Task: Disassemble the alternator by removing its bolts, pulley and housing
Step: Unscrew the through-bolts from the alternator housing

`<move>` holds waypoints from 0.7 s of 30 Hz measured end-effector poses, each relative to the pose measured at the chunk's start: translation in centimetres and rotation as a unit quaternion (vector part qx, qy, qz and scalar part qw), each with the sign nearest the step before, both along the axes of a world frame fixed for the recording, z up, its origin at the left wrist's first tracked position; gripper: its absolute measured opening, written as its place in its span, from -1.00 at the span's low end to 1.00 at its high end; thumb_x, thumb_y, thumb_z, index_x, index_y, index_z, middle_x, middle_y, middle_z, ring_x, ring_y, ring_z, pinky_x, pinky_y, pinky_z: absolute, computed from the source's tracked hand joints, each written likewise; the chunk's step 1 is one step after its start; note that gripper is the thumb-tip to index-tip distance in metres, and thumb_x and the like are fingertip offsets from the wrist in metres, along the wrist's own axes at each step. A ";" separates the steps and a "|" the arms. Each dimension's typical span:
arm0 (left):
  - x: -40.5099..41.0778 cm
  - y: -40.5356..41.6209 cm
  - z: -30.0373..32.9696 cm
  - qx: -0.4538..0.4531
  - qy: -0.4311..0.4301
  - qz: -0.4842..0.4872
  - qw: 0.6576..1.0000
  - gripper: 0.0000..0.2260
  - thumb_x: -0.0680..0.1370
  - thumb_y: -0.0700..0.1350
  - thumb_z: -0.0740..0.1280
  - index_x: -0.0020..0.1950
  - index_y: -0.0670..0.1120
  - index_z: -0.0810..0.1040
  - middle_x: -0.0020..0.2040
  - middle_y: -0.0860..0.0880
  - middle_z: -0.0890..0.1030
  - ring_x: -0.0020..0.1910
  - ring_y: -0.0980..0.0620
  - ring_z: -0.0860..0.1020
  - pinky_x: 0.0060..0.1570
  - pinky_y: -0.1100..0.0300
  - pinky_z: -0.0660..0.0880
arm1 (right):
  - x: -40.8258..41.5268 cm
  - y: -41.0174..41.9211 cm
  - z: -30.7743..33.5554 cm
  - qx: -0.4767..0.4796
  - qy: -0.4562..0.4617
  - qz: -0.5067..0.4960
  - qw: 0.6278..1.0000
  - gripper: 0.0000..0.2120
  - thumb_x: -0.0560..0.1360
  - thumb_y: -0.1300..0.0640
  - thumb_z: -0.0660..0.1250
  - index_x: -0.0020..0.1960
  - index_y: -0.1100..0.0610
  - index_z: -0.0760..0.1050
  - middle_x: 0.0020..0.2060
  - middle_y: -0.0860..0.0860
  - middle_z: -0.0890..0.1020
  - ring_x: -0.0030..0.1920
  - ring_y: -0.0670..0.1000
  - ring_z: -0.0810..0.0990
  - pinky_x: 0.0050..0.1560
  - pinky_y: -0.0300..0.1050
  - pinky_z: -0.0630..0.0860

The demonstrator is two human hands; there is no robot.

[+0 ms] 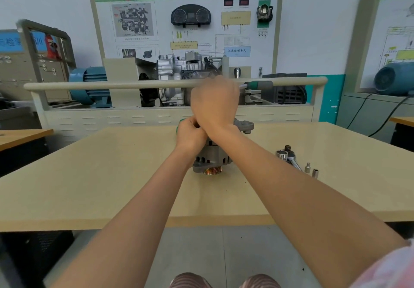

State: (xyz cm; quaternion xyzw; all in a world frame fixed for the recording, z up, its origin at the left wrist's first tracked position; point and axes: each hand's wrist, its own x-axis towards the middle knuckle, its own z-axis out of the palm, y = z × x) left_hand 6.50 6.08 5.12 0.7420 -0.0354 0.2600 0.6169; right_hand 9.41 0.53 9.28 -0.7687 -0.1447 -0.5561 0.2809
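The grey alternator stands on the table with its copper-coloured pulley facing down. A mounting ear juts out at its upper right. My left hand sits on the alternator's top with its fingers curled round a small green object, most of it hidden. My right hand is raised just above and grips a tool whose green handle sticks out to the right. The hands hide the top of the alternator and the tool's working end.
A ratchet with sockets lies on the table to the right of the alternator, with two small loose sockets beside it. Behind the table stands a training bench with a rail and a transmission display.
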 end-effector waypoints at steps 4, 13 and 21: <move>-0.1 0.0 -0.1 0.001 -0.004 0.001 1.000 -0.70 0.51 -0.33 0.24 -0.37 -0.06 0.40 -0.62 0.16 0.45 -0.56 0.27 0.42 -0.62 0.48 0.24 | 0.0 0.1 0.0 0.009 -0.006 0.013 1.000 -0.77 0.48 0.12 0.17 -0.19 0.22 0.52 -0.21 0.08 0.50 -0.15 0.04 0.29 0.13 -0.06 0.23; -0.1 -0.1 -0.3 0.005 -0.038 -0.033 0.999 -0.83 0.50 -0.23 0.36 -0.25 0.00 0.56 -0.37 0.10 0.57 -0.34 0.21 0.50 -0.38 0.45 0.42 | -0.4 -0.4 1.6 0.223 0.103 0.286 0.926 -0.54 0.53 0.20 0.17 -0.52 0.08 0.16 -0.58 -0.06 0.23 -0.46 -0.04 0.20 -0.28 -0.12 0.23; 0.1 0.1 -0.2 0.008 -0.041 -0.047 0.998 -0.84 0.52 -0.13 0.37 0.08 -0.03 0.64 -0.12 0.14 0.65 -0.23 0.34 0.57 -0.34 0.51 0.43 | 0.5 -1.2 3.8 0.402 0.255 0.553 0.683 -0.50 0.59 0.06 -0.01 -0.53 0.09 0.17 -0.64 0.04 0.22 -0.54 0.03 0.25 -0.29 -0.18 0.44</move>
